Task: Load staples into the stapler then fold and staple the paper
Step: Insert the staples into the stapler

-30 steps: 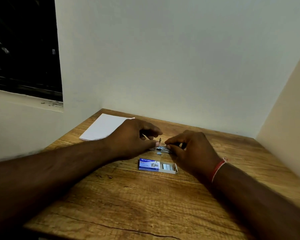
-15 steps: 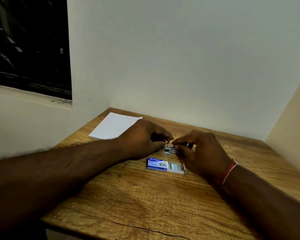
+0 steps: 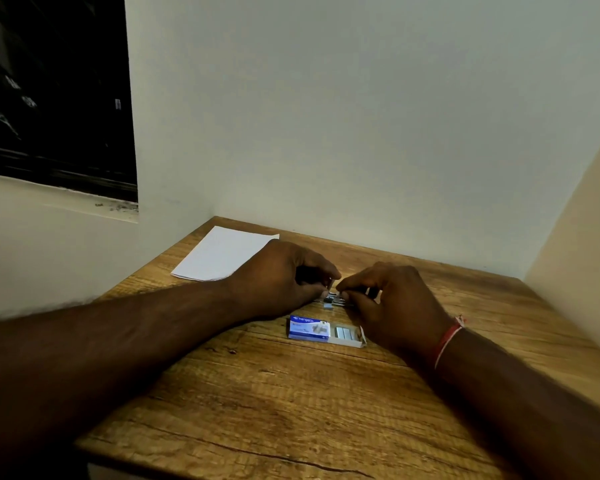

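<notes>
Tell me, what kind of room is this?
Probably a small desk nook at home or in an office. A wooden desk sits in a corner of plain walls, beside a dark window, with paper and a staple box on it.

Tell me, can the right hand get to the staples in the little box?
Probably yes. The box lies open just beside the right hand, its staples uncovered, with nothing between. But that hand is busy at the stapler.
</notes>
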The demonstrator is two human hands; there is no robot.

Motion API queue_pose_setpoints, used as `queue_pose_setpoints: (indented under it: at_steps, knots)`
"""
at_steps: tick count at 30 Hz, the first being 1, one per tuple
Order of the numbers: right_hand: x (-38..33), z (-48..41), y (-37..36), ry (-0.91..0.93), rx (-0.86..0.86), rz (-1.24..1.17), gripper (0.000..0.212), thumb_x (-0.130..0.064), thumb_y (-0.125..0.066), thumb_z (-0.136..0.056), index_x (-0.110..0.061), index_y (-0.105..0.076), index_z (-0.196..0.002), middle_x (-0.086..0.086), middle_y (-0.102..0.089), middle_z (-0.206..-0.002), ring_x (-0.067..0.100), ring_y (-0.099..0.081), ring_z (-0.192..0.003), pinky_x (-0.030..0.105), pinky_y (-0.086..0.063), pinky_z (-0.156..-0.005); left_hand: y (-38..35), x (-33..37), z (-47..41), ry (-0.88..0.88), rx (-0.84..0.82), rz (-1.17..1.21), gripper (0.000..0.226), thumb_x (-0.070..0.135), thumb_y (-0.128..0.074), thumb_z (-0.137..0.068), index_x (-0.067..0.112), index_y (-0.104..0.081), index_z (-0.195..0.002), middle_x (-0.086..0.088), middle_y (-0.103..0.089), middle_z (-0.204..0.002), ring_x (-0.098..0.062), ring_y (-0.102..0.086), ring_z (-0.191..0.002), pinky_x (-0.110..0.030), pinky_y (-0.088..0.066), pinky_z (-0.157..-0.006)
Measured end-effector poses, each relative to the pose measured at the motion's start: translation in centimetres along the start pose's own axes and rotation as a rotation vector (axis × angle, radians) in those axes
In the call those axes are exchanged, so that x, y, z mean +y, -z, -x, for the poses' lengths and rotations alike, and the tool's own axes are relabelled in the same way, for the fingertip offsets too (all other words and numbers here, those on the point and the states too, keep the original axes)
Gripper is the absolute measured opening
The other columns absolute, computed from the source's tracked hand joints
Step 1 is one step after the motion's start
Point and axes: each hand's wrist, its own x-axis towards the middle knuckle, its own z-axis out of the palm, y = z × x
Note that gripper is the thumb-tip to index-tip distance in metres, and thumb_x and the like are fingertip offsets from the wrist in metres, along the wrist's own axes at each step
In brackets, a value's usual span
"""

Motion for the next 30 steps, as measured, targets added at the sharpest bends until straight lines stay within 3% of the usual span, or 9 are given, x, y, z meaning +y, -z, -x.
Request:
queue_pose_setpoints:
  at_steps: [7,11,19,25,30]
  knots:
    - [-0.3,0.0,0.0,-0.050,-0.027,-0.034,0.020,-0.026,-0.081,-0.099,-0.039,-0.086,-0.113,-0.030,-0.068,-0.089,0.000,-0.067,-0.090,0.015,-0.055,-0.075,0.1,-0.1,0.0,-0.017,0.004,0.009,0.036,0.012,-0.090,-0.093,0.030,-0.086,-0.124,0.013,-0.086,-0.112,0.004,-0.078,-0.103,-0.017,-0.063,-0.099]
    - [-0.2,0.0,0.2,-0.030,-0.027,-0.020,0.020,-0.026,-0.081,-0.099,-0.041,-0.086,-0.111,-0.030,-0.071,-0.091,-0.002,-0.066,-0.091,0.016,-0.053,-0.074,0.0,-0.1,-0.1,-0.011,0.002,0.001,0.036,0.013,-0.090,-0.094,0.031,-0.086,-0.125,0.014,-0.086,-0.112,0.000,-0.080,-0.103,-0.021,-0.064,-0.100]
    - [0.9,-0.5,0.3,0.022,-0.104,-0.004,0.018,-0.034,-0.081,-0.098,-0.043,-0.086,-0.113,-0.028,-0.081,-0.106,-0.015,-0.063,-0.103,0.012,-0.044,-0.080,-0.1,-0.4,-0.2,-0.036,0.012,0.000,0.036,0.013,-0.090,-0.093,0.030,-0.086,-0.125,0.014,-0.085,-0.115,0.006,-0.077,-0.107,-0.015,-0.061,-0.100]
    - [1.5,-0.7,0.5,-0.085,-0.070,-0.102,0.026,-0.034,-0.088,-0.091,-0.049,-0.083,-0.111,-0.031,-0.076,-0.115,-0.006,-0.064,-0.108,0.027,-0.053,-0.088,0.0,-0.3,-0.2,-0.021,0.001,0.013,0.037,0.013,-0.091,-0.093,0.032,-0.086,-0.124,0.015,-0.086,-0.109,0.005,-0.079,-0.101,-0.017,-0.064,-0.097]
    - [1.1,-0.6,0.4,-0.060,-0.165,-0.202,0.036,-0.017,-0.086,-0.088,-0.050,-0.082,-0.103,-0.037,-0.067,-0.124,-0.025,-0.052,-0.119,0.015,-0.039,-0.097,-0.1,-0.4,-0.2,-0.022,0.028,0.014,0.032,0.018,-0.093,-0.091,0.031,-0.088,-0.120,0.015,-0.087,-0.108,0.004,-0.080,-0.099,-0.022,-0.066,-0.096]
